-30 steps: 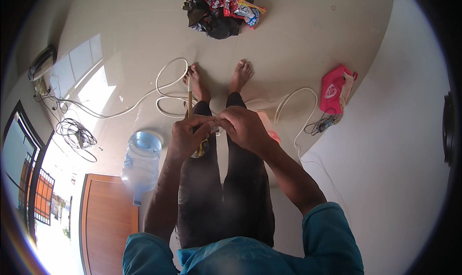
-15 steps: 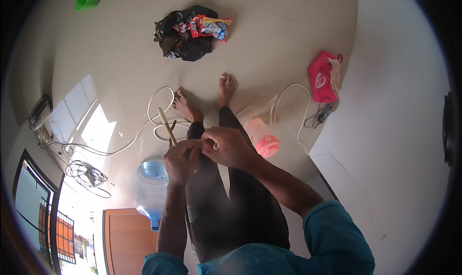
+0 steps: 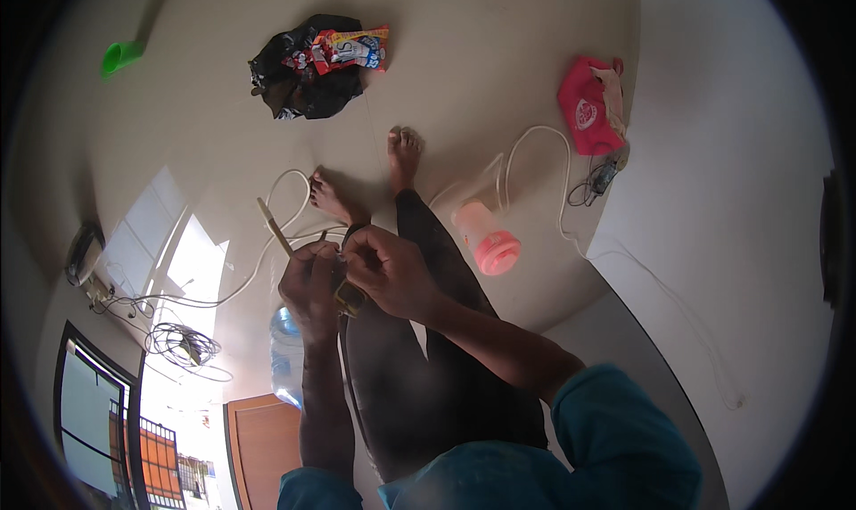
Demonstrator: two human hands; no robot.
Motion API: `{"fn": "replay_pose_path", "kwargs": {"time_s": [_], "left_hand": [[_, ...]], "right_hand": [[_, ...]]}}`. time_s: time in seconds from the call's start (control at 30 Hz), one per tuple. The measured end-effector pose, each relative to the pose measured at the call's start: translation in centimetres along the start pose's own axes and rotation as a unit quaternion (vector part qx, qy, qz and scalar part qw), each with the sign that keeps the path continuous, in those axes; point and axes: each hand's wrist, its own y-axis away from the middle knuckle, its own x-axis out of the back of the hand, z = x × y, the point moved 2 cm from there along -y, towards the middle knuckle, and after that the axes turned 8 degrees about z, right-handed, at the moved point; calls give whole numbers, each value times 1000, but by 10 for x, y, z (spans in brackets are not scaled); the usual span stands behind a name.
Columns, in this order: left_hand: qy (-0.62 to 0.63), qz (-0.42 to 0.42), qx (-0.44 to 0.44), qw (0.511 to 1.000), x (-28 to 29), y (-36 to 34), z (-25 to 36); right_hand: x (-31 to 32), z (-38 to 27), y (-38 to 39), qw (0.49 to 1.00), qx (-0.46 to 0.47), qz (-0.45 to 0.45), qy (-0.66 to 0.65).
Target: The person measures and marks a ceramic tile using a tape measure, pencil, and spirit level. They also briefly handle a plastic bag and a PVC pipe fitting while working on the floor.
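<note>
Left hand point(image 3: 308, 287) clamped on stick point(image 3: 275, 227). Right hand point(image 3: 390, 271) just beside it, fingertips bunched, can't tell on what. Stick's long axis runs up-left, away from right hand; left is nearer. Pink tumbler point(image 3: 486, 238) beyond, floor, right.

Glass door point(image 3: 94, 412): your daylight source, lower left, burnt out to white beside its frame.
Floor point(image 3: 481, 91): sunlit patch point(image 3: 198, 260) glares at your left; duller beige elsewhere.
Green cup point(image 3: 120, 58): long, soft shadow toward your top edge.
Left hand point(image 3: 308, 287), right hand point(image 3: 392, 274): shaded; you lose fine detail between them.
Trousers point(image 3: 401, 403): near black, faintly hazed.
Rim: black; straight edges bend before you.
</note>
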Motion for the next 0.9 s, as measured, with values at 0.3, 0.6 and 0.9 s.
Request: {"fn": "replay_pose_path", "kwargs": {"time_s": [0.3, 0.6, 0.9], "left_hand": [[394, -55, 65, 915, -7, -26, 9], [501, -123, 12, 857, -19, -15, 19], [421, -84, -88, 899, -13, 7, 51]], "right_hand": [[25, -26, 0, 983, 119, 56, -128], [25, -55, -25, 987, 157, -31, 5], [31, -87, -23, 962, 266, -22, 65]]}}
